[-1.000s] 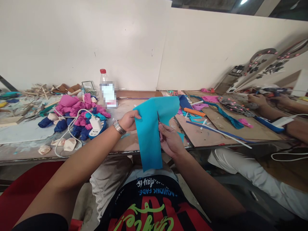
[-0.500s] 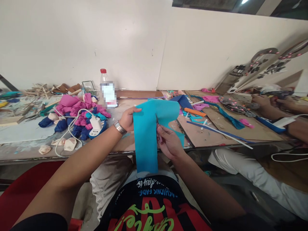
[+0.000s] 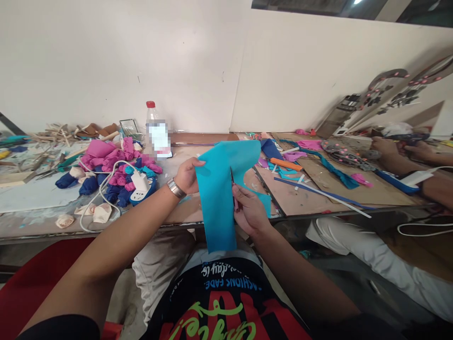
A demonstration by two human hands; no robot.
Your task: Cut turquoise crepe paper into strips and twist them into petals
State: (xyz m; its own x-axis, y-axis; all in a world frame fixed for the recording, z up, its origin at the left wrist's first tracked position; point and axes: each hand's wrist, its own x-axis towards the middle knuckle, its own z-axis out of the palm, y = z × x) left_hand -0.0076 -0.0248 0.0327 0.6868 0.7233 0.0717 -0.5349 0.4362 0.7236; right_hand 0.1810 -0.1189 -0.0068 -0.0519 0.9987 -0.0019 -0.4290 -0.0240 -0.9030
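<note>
A sheet of turquoise felt-like fabric hangs in front of me, its lower end down over my lap. At its left edge my left hand pinches it, thumb on the near face and the other fingers behind. My right hand is closed around the handles of a pair of scissors, whose blades point up into the fabric. A cut runs down from the blades, with one strip hanging on the left and a narrower turquoise part curving off to the right over the table edge.
Pink and blue fabric bundles and a power strip lie left. Behind stand a red-capped bottle and a lit phone. An orange-handled tool and strips lie right, near another person's hands.
The fabric's lower end has swung slightly right and its upper right flap has shifted and folded a little. Both hands keep their hold, nearly in place.
</note>
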